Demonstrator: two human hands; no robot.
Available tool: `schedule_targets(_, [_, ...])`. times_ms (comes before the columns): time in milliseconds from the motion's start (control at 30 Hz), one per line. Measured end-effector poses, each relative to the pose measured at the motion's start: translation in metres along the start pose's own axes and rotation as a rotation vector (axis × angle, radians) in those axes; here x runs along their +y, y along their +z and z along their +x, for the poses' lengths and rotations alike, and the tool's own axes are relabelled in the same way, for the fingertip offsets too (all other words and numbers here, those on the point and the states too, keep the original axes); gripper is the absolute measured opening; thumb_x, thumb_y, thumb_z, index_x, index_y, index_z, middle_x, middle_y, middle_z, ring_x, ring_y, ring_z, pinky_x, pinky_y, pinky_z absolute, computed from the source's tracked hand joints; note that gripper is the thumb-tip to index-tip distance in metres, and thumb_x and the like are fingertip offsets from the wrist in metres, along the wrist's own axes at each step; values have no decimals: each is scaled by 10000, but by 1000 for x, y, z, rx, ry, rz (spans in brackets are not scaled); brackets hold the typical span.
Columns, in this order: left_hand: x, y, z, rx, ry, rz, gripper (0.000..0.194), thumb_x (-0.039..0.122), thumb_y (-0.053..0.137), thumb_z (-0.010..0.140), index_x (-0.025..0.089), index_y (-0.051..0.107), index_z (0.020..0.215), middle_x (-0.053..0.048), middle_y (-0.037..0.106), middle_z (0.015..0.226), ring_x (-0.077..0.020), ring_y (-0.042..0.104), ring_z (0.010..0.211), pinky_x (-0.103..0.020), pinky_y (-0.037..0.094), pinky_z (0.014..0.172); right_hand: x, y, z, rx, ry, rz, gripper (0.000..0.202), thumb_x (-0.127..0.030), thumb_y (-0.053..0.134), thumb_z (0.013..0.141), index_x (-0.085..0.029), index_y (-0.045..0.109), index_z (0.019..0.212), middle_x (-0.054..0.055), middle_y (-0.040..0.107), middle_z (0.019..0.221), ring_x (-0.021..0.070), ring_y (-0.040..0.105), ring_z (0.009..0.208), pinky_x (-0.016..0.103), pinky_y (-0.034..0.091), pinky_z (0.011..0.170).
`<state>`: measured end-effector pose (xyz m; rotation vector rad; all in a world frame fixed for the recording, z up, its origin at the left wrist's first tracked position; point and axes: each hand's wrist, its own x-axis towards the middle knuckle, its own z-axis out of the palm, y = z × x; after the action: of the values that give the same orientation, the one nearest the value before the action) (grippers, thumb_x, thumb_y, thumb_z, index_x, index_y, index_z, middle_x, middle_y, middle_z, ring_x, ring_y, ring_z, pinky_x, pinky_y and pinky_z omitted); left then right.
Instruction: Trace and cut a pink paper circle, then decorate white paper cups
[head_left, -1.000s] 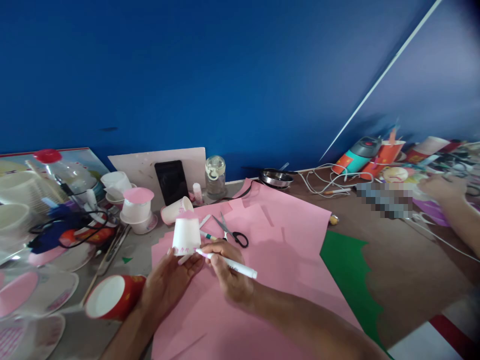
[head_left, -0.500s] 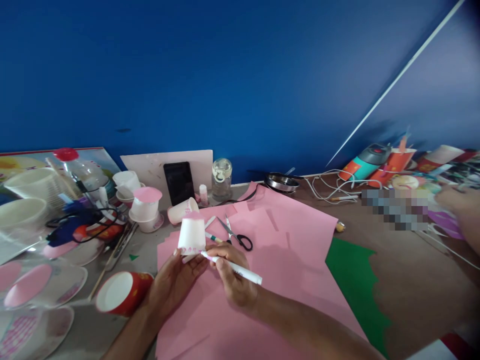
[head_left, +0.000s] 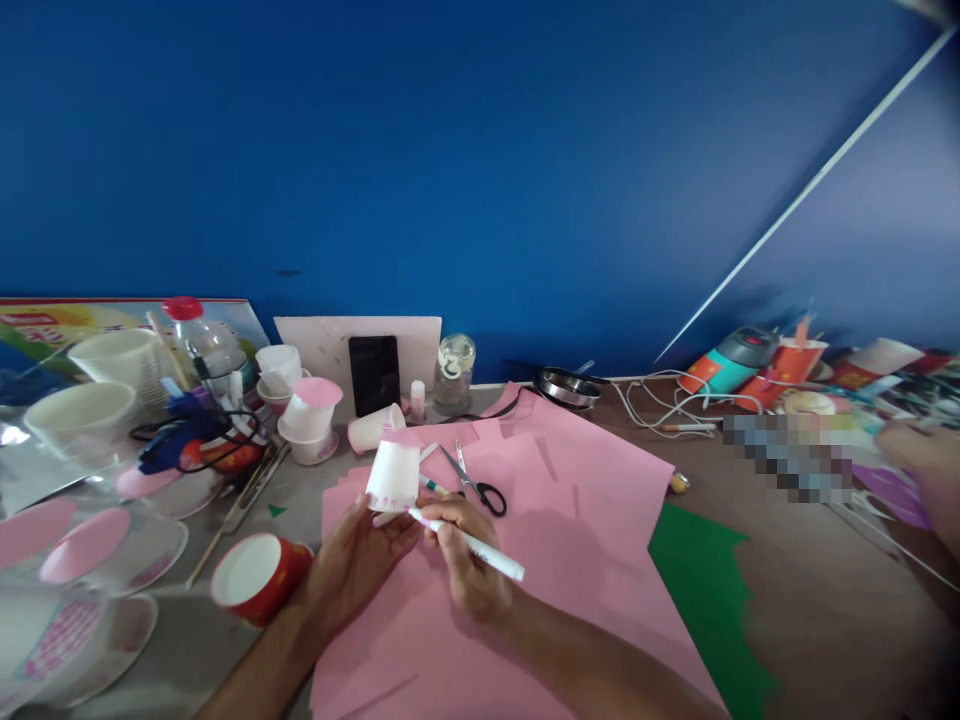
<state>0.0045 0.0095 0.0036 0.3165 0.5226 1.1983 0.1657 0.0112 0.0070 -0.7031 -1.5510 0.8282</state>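
A white paper cup (head_left: 394, 474), upside down with pink marks along its lower rim, rests in the fingers of my left hand (head_left: 361, 560). My right hand (head_left: 469, 565) is closed round a white marker pen (head_left: 480, 550), its pink tip at the right of the cup's rim. Beneath both hands spread sheets of pink paper (head_left: 570, 600). Beyond my right hand lie scissors (head_left: 486, 492) with black handles. Another paper cup (head_left: 375, 428) lies on its side behind the held one. Near my left forearm a red paper cup (head_left: 259, 575) is tipped, its white inside showing.
Paper cups with pink tops (head_left: 311, 405), a bottle with a red cap (head_left: 214, 345) and stacked bowls (head_left: 124, 370) crowd the left. A phone (head_left: 375, 375) leans at the back beside a glass jar (head_left: 454, 370). Green paper (head_left: 705, 590) and white cables (head_left: 637, 400) lie right. Another person's hand (head_left: 919, 450) reaches in.
The view has turned slightly left, so things appear shifted right. My hands keep hold of the cup and marker pen, with the pen tip still near the rim.
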Motion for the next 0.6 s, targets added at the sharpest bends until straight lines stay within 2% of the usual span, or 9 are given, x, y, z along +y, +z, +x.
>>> schedule_targets(167, [0,2,0,-15,15,-39,286,317,516,948,119,686,1065,-114,735,932,-214,676,893,-399,523,923,-2,1,3,-1,-25,2,239,-310,429,994,-236,657,1001,52,695,912,186,632,815,335,510,754])
schedule_targets(433, [1,3,0,-39,-1,-40,301,307,504,956,111,661,1122,-136,734,1037,-224,679,967,-407,508,966,2,-1,5,1,-73,-63,229,-288,426,990,-223,639,1043,65,672,904,187,618,777,339,513,711])
schedule_targets(600, [2,3,0,-44,8,-48,284,309,528,944,113,668,1096,-128,742,1012,-227,686,944,-408,520,945,-1,0,7,-2,-86,-68,259,-322,410,996,-214,645,996,48,650,796,185,616,752,323,510,691])
